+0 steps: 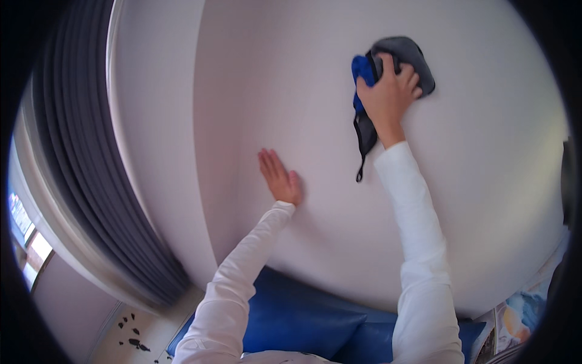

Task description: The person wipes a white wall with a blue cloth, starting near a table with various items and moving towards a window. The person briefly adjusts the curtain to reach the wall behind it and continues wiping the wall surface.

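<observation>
My right hand (391,93) presses a cloth, grey with a black edge and a blue part (362,68), against the pale wall (327,118) at the upper right. The grey part (404,48) spreads out above and beside my fingers. From its left side a darker strip with a black loop hangs down past my wrist. Lower and to the left, my left hand (280,177) rests against the wall near the inner corner, holding nothing, with the thumb apart from the fingers. Both forearms are in white sleeves.
Blue cushions (300,314), smooth like leather, lie below along the wall. Dark grey curtains (77,150) hang at the left by a window. Dark bits (136,344) lie on the floor at lower left. A colourful patterned surface (523,314) shows at lower right, a dark object (567,182) at the right edge.
</observation>
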Motion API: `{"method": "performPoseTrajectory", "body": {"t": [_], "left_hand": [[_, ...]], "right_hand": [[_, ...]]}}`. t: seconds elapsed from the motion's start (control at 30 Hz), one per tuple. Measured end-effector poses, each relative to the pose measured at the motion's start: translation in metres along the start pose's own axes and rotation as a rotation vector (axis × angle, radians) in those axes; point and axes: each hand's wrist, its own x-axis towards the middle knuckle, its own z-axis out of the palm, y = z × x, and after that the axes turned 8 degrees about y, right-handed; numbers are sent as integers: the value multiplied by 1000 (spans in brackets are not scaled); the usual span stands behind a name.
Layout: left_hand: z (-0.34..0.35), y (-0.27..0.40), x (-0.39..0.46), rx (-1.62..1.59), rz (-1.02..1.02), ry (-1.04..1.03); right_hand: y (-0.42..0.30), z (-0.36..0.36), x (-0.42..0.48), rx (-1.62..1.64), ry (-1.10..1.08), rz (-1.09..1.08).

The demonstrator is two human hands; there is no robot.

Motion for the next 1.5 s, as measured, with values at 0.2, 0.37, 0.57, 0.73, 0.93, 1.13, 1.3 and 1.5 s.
{"method": "performPoseTrajectory", "body": {"t": [0.2, 0.37, 0.57, 0.73, 0.93, 1.13, 1.3, 1.5], "left_hand": [[39, 100, -71, -58, 21, -48], [116, 183, -135, -14, 57, -62], [219, 317, -224, 29, 99, -66], [288, 407, -265, 50, 158, -9], [308, 392, -239, 108, 79, 3], [266, 334, -163, 103, 3, -144], [177, 317, -153, -176, -88, -450], [95, 306, -199, -240, -438, -443]], "right_hand": [[14, -15, -56, 176, -227, -37], [138, -42, -98, 380, -295, -90], [436, -120, -73, 239, -129, 94], [676, -201, -56, 22, -41, 270], [752, -242, -35, -86, -141, 381], [682, -203, -2, -144, -220, 353], [634, -175, 1, -214, -206, 397], [526, -111, -6, -81, -365, 25]]}}
